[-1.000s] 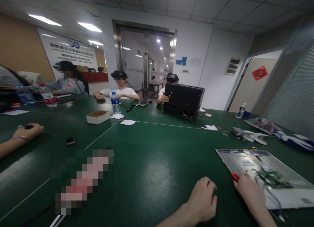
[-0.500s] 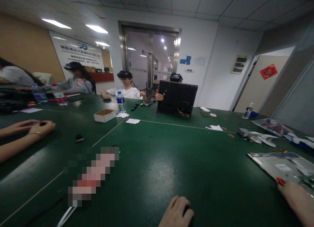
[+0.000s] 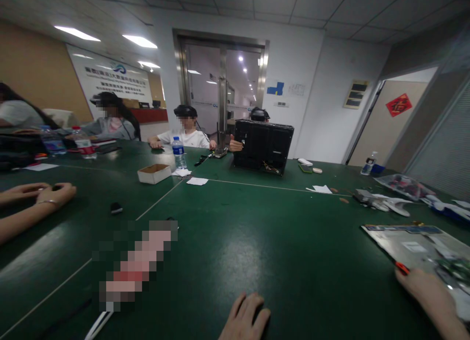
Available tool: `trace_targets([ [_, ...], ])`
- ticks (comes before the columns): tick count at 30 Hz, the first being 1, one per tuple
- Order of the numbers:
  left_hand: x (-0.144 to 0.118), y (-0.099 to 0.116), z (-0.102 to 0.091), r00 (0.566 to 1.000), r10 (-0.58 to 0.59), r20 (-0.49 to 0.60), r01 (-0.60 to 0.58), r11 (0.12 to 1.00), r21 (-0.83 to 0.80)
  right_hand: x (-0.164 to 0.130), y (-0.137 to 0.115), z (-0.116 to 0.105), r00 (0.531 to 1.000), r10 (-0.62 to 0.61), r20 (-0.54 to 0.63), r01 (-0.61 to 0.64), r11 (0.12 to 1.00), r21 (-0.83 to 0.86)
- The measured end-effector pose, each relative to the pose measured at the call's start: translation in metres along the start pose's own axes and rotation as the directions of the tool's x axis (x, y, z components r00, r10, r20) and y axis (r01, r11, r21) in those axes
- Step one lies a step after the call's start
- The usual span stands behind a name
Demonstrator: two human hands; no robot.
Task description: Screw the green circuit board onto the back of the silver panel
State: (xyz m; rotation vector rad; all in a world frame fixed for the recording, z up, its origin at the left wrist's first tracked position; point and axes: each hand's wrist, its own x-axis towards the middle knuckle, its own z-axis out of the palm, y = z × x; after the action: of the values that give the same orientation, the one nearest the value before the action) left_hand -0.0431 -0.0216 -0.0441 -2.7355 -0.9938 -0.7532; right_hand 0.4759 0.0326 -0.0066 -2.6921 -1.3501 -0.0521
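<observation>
The left hand [image 3: 244, 320] is lying palm-down on the green worktop [image 3: 235, 242], fingers loose, holding nothing. The right hand [image 3: 428, 293] is gripping a red-tipped tool [image 3: 402, 268] at the edge of the panel [image 3: 414, 244], lying flat at right.

Left hand [image 3: 245, 320] rests on green table [image 3: 264, 242]; right hand [image 3: 428, 293] touches metal panel [image 3: 414, 244].

A water bottle [image 3: 179, 153] stands far across the green bench [image 3: 235, 242]. Just left of the bottle sits an open cardboard box [image 3: 154, 173]; right of it a black monitor case [image 3: 263, 146] stands upright. White paper slips [image 3: 197, 181] lie below the bottle.
</observation>
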Motion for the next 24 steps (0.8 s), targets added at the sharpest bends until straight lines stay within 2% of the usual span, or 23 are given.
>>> trace_targets([
  [2,0.002,0.001,-0.001,1.0,-0.004,0.016,0.004,1.0,-0.014,-0.029,-0.034,-0.009,0.993,-0.028,0.113,0.036,0.996,-0.077],
  [4,0.003,0.001,-0.001,0.999,-0.024,0.033,0.025,0.999,-0.042,-0.061,-0.069,-0.016,0.986,-0.078,0.148,0.098,0.986,-0.133],
  [7,0.003,-0.001,-0.003,0.996,-0.067,0.056,0.073,0.991,-0.11,-0.11,-0.119,-0.017,0.964,-0.224,0.142,0.243,0.959,-0.143],
  [9,0.004,-0.003,-0.009,0.993,-0.093,0.079,0.105,0.98,-0.17,-0.141,-0.148,-0.016,0.931,-0.34,0.128,0.354,0.929,-0.107],
  [13,0.013,-0.005,-0.027,0.976,-0.174,0.135,0.203,0.947,-0.248,-0.197,-0.199,-0.015,0.845,-0.521,0.123,0.522,0.853,0.028],
  [15,0.021,-0.009,-0.038,0.962,-0.237,0.136,0.266,0.925,-0.271,-0.219,-0.221,-0.017,0.798,-0.579,0.167,0.573,0.815,0.091],
  [17,0.033,-0.015,-0.047,0.948,-0.29,0.132,0.317,0.899,-0.303,-0.238,-0.242,-0.021,0.725,-0.652,0.222,0.634,0.758,0.156],
  [20,0.055,-0.031,-0.059,0.926,-0.346,0.151,0.377,0.851,-0.365,-0.263,-0.272,-0.028,0.663,-0.703,0.258,0.67,0.711,0.215],
  [24,0.083,-0.061,-0.066,0.892,-0.374,0.254,0.45,0.789,-0.419,-0.294,-0.313,-0.039,0.572,-0.751,0.33,0.715,0.654,0.247],
])
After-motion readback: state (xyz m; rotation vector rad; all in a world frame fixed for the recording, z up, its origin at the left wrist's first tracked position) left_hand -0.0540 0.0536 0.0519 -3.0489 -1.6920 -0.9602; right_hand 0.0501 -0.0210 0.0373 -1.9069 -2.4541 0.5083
